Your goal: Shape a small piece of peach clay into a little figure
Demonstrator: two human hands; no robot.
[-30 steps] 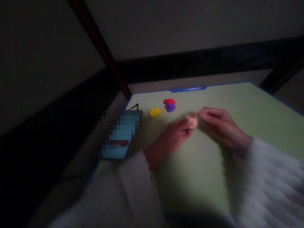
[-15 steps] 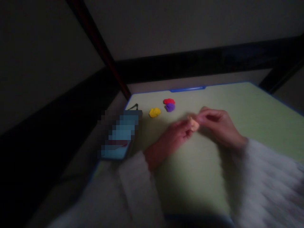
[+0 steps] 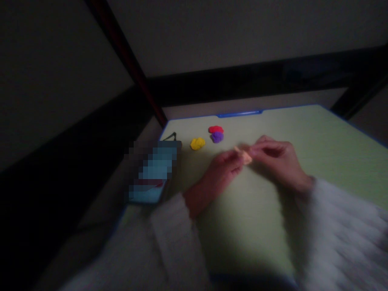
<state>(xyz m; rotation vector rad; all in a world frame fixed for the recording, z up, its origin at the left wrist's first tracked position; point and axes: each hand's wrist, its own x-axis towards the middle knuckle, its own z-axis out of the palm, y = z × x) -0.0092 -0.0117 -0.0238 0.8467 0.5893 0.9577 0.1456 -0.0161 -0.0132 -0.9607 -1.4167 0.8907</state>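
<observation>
A small peach-coloured lump of modelling clay (image 3: pixel 247 158) is pinched between my two hands above the table. My left hand (image 3: pixel 223 169) grips it from the left with thumb and fingers closed. From the right, the thumb and fingertips of my right hand (image 3: pixel 277 159) pinch its other side. A thin bit of the clay sticks up near the left fingertips. Beyond my hands lie a yellow clay lump (image 3: pixel 197 143), a purple clay lump (image 3: pixel 217 137) and a red clay lump (image 3: pixel 216 129); the purple one touches the red. Fingertip detail is blurred in the dim light.
The pale green table (image 3: pixel 318 133) has a blue rim and a blue handle-like strip (image 3: pixel 239 114) at its far edge. A phone-like device (image 3: pixel 154 173), its screen pixelated, lies at the left edge with a dark cord (image 3: pixel 171 136) behind it. A wall stands behind.
The peach clay has shifted slightly left and turned between my fingers, its thin end now showing more. My left hand has moved a little left; the other clay lumps stay put.
</observation>
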